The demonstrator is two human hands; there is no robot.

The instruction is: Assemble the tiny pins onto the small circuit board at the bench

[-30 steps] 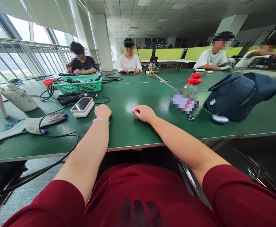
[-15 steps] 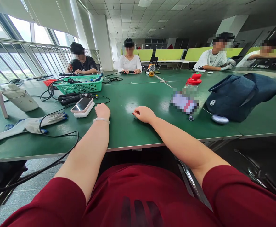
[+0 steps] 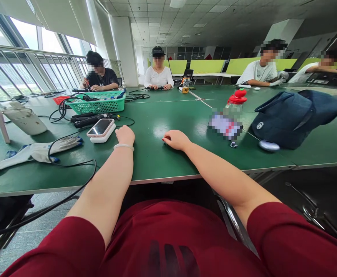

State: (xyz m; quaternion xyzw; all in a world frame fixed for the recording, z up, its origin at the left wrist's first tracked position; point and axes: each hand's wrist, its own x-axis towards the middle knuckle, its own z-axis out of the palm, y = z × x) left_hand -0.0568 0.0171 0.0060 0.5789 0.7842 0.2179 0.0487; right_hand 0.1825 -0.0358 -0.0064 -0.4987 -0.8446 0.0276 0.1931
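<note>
My left hand (image 3: 125,135) rests on the green table (image 3: 148,161) as a closed fist, a pale bracelet (image 3: 123,146) round its wrist. Just left of it, a phone with a pink edge (image 3: 100,128) lies on top of a white box-shaped thing (image 3: 103,137), close to the fist but apart from it. My right hand (image 3: 177,139) also lies on the table, its fingers curled in and the thumb side turned left. I see nothing held in either hand, though both palms are hidden. Bare tabletop separates the two hands.
At left are a green basket (image 3: 99,104) with cables, black tools (image 3: 92,120), a work glove (image 3: 50,150), a beige container (image 3: 25,120) and a cable (image 3: 92,173) over the edge. At right stand a red-capped bottle (image 3: 237,100) and a blue bag (image 3: 289,119). Several people sit beyond.
</note>
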